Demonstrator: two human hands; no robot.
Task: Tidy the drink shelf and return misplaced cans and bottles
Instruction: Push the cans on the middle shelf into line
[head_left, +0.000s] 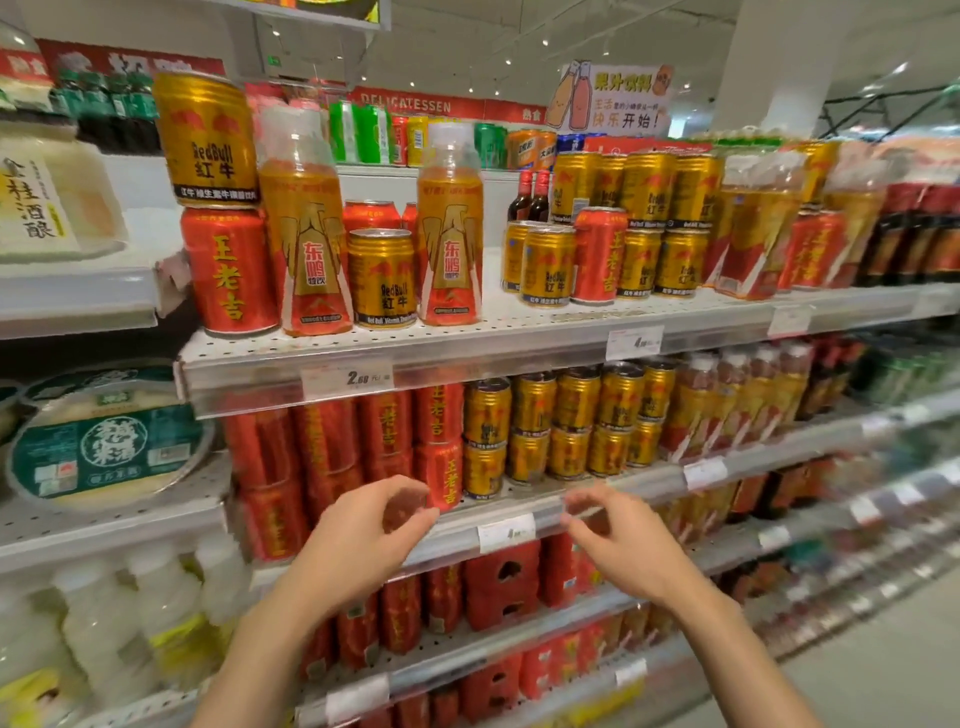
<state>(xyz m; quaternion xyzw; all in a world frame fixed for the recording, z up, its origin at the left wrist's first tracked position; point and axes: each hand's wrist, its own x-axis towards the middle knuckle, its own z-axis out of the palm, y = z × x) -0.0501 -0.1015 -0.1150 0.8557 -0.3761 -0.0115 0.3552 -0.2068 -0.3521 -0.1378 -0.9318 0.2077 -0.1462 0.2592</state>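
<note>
The top shelf (498, 343) carries mixed drinks: a gold Red Bull can (207, 137) stacked on a red herbal-tea can (228, 270), two orange bottles (306, 228) (449, 228) with a gold can (382, 278) between them, and a red can (597, 254) among gold cans (644, 228) further right. On the shelf below, red cans (439, 441) stand left of gold cans (561, 421). My left hand (363, 535) and my right hand (618, 535) are raised in front of this lower shelf, fingers loosely curled, holding nothing.
Round tubs of rice wine (104, 447) and white bottles (104, 623) fill the unit on the left. Lower shelves hold red cans and red cartons (501, 582). Dark bottles (909, 244) stand at the far right. An aisle floor (883, 675) shows at the bottom right.
</note>
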